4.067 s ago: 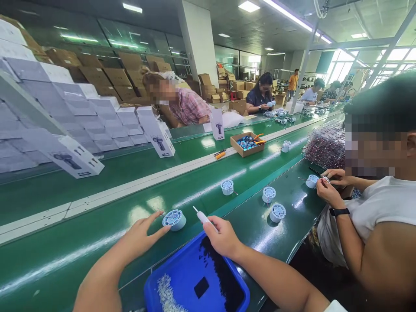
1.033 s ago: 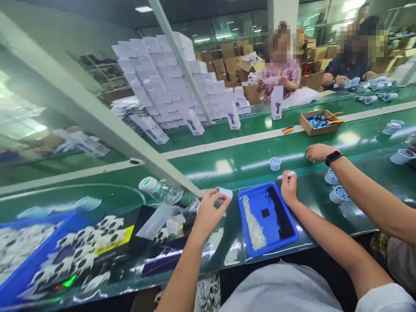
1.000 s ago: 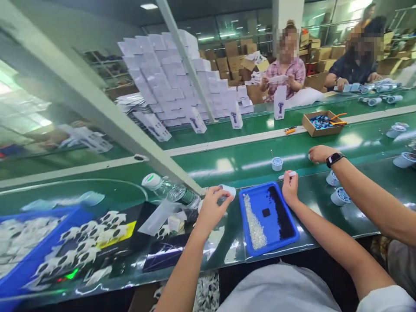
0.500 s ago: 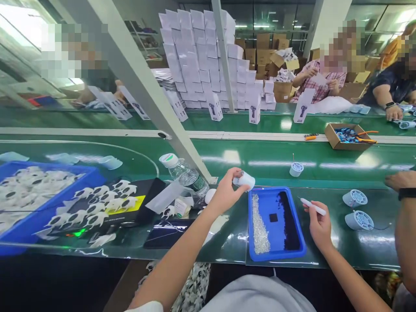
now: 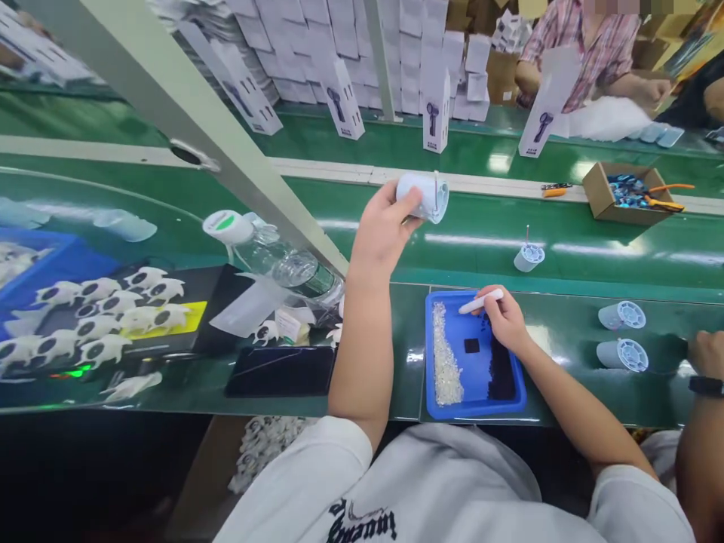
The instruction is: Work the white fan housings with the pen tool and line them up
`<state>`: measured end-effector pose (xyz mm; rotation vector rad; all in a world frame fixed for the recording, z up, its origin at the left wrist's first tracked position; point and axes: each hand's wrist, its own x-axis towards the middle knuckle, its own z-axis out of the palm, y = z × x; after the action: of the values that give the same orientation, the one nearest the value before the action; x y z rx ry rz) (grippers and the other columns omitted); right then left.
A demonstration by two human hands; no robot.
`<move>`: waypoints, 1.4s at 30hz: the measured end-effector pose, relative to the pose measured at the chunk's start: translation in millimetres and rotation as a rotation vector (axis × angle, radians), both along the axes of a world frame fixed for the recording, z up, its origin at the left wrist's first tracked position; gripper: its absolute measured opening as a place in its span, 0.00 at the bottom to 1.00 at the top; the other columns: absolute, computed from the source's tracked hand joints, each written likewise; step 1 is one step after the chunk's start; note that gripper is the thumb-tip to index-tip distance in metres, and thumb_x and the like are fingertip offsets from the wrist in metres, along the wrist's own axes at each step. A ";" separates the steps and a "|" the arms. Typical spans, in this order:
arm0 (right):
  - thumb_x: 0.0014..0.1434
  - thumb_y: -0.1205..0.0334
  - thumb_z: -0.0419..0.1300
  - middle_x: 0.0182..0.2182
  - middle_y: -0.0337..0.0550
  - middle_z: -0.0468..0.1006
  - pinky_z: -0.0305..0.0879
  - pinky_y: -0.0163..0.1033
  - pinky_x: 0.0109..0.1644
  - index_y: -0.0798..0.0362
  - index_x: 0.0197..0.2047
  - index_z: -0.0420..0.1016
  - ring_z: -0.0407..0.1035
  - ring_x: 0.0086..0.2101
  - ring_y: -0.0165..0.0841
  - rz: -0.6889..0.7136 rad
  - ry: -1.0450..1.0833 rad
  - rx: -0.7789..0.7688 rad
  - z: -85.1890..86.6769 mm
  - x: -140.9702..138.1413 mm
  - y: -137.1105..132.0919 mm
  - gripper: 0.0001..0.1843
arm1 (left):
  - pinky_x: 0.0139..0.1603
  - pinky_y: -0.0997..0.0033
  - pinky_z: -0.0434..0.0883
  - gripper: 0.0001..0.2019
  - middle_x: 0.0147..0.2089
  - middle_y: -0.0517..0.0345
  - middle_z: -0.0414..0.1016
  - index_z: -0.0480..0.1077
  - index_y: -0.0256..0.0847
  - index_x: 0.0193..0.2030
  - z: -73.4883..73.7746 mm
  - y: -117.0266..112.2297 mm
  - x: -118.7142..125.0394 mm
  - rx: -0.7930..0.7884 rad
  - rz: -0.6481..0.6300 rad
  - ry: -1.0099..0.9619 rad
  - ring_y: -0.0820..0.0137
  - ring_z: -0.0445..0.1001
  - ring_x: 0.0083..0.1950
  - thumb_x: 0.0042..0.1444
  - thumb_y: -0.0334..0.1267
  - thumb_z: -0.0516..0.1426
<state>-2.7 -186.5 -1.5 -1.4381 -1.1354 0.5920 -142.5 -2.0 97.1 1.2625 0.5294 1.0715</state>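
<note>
My left hand [image 5: 385, 226] grips a pale blue cylindrical housing [image 5: 421, 197], raised over the green bench with its vented end turned right. In my right hand [image 5: 503, 320] is a white pen-shaped tool [image 5: 480, 302], tip pointing left, above the blue tray [image 5: 430, 354]. Small clear pieces [image 5: 446, 369] lie along the tray's left side. Small black pieces [image 5: 501, 369] fill its right side, and a black square [image 5: 471, 345] lies between them. A similar housing [image 5: 529, 258] stands beyond the tray, and two more housings [image 5: 622, 354] lie to the right.
A water bottle [image 5: 288, 264] leans by a slanted metal post [image 5: 226, 151]. A dark phone-like slab [image 5: 280, 371] and several white parts [image 5: 105, 324] lie left. Across the line stand white boxes [image 5: 435, 121] and a carton [image 5: 619, 196]. A co-worker's hand [image 5: 707, 353] is at far right.
My left hand has lifted the housing up and forward, turning its vented end to the right. My right hand has moved left, bringing the pen-shaped tool over the tray. The view has tilted down.
</note>
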 end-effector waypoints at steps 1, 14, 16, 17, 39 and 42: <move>0.60 0.34 0.54 0.25 0.38 0.76 0.72 0.39 0.30 0.49 0.36 0.70 0.73 0.24 0.32 0.015 -0.002 -0.019 -1.1 -0.3 -3.3 0.25 | 0.47 0.68 0.74 0.13 0.39 0.54 0.76 0.70 0.42 0.39 -3.0 2.4 0.9 -0.011 0.006 0.021 0.65 0.76 0.48 0.53 0.46 0.63; 0.64 0.43 0.56 0.28 0.41 0.75 0.69 0.40 0.33 0.49 0.34 0.70 0.72 0.29 0.33 0.196 -0.165 -0.068 6.1 -10.3 -21.1 0.17 | 0.47 0.65 0.75 0.06 0.30 0.60 0.68 0.67 0.39 0.31 16.3 1.1 -12.0 -0.091 0.018 0.129 0.70 0.76 0.40 0.58 0.35 0.58; 0.65 0.44 0.55 0.26 0.40 0.74 0.69 0.40 0.34 0.49 0.34 0.69 0.71 0.28 0.33 0.197 -0.200 -0.026 7.7 -10.6 -21.7 0.17 | 0.47 0.63 0.75 0.06 0.30 0.60 0.67 0.67 0.39 0.30 21.8 -0.8 -16.6 -0.087 0.051 0.128 0.70 0.76 0.39 0.59 0.33 0.56; 0.65 0.45 0.54 0.26 0.39 0.74 0.68 0.40 0.33 0.48 0.34 0.69 0.71 0.27 0.32 0.201 -0.211 -0.004 8.3 -10.5 -21.8 0.16 | 0.48 0.61 0.75 0.06 0.30 0.60 0.67 0.67 0.39 0.30 24.4 -1.8 -18.9 -0.082 0.060 0.125 0.70 0.76 0.39 0.60 0.32 0.54; 0.66 0.53 0.55 0.27 0.40 0.75 0.68 0.39 0.32 0.48 0.34 0.68 0.70 0.27 0.32 0.226 -0.378 0.036 6.2 -11.5 -21.0 0.11 | 0.48 0.54 0.74 0.09 0.32 0.58 0.65 0.64 0.39 0.29 36.7 -4.4 -25.2 -0.013 0.142 0.096 0.60 0.76 0.50 0.63 0.31 0.52; 0.65 0.54 0.56 0.26 0.39 0.74 0.67 0.38 0.30 0.48 0.33 0.68 0.69 0.26 0.32 0.217 -0.476 0.064 9.5 -13.1 -18.9 0.10 | 0.48 0.54 0.74 0.09 0.31 0.59 0.65 0.63 0.38 0.30 36.9 -5.8 -20.6 -0.032 0.103 0.092 0.62 0.76 0.49 0.63 0.30 0.51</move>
<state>-15.9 -205.4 8.0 -1.4501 -1.6847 0.3629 -163.2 -7.8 134.0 1.2715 0.6850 1.0897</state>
